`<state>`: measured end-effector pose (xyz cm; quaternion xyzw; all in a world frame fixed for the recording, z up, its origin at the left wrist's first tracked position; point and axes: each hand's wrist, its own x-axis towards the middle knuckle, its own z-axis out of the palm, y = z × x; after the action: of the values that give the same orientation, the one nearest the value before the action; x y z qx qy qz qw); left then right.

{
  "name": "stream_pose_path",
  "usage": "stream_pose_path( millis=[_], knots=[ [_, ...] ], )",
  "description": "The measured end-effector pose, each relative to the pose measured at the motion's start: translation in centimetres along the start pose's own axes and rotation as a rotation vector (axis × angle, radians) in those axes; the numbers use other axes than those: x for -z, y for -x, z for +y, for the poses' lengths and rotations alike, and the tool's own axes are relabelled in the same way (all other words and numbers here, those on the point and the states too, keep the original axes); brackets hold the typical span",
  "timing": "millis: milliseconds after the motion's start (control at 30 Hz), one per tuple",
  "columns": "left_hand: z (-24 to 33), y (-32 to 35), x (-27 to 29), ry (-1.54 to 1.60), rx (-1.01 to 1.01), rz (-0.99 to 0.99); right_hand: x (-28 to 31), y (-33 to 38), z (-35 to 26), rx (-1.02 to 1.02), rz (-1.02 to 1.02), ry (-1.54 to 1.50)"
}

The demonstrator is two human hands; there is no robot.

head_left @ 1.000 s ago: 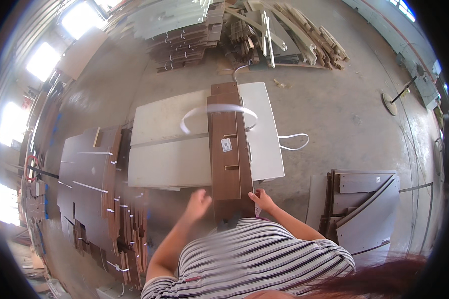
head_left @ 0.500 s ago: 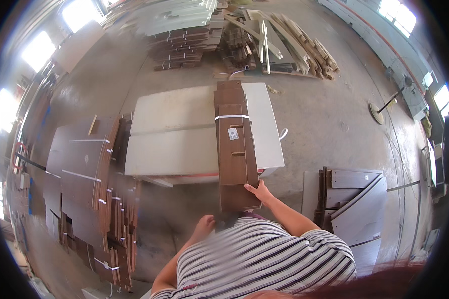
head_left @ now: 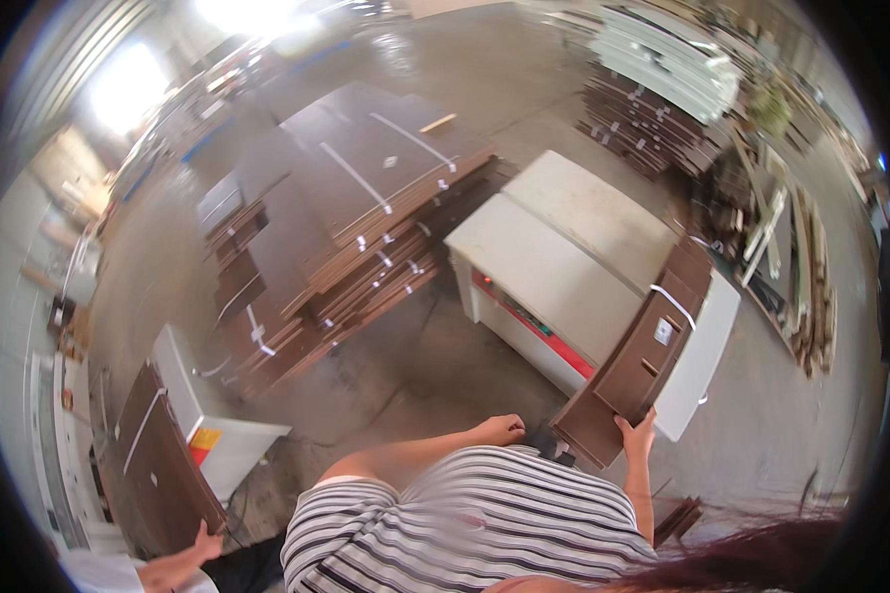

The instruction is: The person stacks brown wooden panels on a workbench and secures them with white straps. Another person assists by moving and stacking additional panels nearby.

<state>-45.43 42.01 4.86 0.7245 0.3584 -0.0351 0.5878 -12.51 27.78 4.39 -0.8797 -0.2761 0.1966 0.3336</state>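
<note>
A strapped bundle of brown boards [head_left: 653, 331] lies across the right part of a white, box-shaped machine [head_left: 564, 259], its near end jutting past the machine's edge toward me. My right hand [head_left: 637, 431] grips that near end at its right side, thumb on top. A white strap [head_left: 673, 304] runs round the bundle, and a white label [head_left: 664, 332] sits on its top board. In front of my waist, my left hand [head_left: 502, 429] is loosely closed, apart from the boards, with nothing seen in it.
Big stacks of strapped brown panels [head_left: 366, 188] stand left of the machine. Lower left, a co-worker's hand [head_left: 206, 544] touches an upright brown panel [head_left: 158, 460] beside a white cabinet-like unit [head_left: 229, 445]. Farther right are stacked pale panels [head_left: 663, 61] and loose wood strips [head_left: 811, 267].
My view has swung left, so the machine and bundle now appear farther right. The co-worker has come into view. My right hand keeps its hold on the bundle's near end.
</note>
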Motion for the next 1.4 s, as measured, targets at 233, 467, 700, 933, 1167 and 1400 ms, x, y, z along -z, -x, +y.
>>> stream_pose_path(
  millis=[233,467,700,933,1167,1400],
  knots=[
    [-1.9,0.3,-0.7,0.104,0.067,0.029,-1.6,0.3,3.6,-0.062,-0.063,-0.378],
    [-1.9,1.2,-0.1,0.211,0.097,0.101,-2.1,3.8,1.3,-0.455,-0.154,-0.856],
    [-2.8,1.7,0.4,0.26,0.088,0.177,-2.6,4.6,0.2,-0.583,-0.113,-1.0],
    [-2.8,1.2,1.3,0.267,0.097,0.115,-2.5,5.1,-0.8,-0.625,-0.104,-1.073],
    [-4.5,-4.6,-0.8,-0.062,-0.37,0.033,-3.6,3.3,1.9,-0.697,-0.138,-1.002],
    [6.4,-11.4,-2.4,0.505,0.095,-0.093,-1.4,-0.3,-1.8,-0.652,-0.126,-0.887]
  ],
)
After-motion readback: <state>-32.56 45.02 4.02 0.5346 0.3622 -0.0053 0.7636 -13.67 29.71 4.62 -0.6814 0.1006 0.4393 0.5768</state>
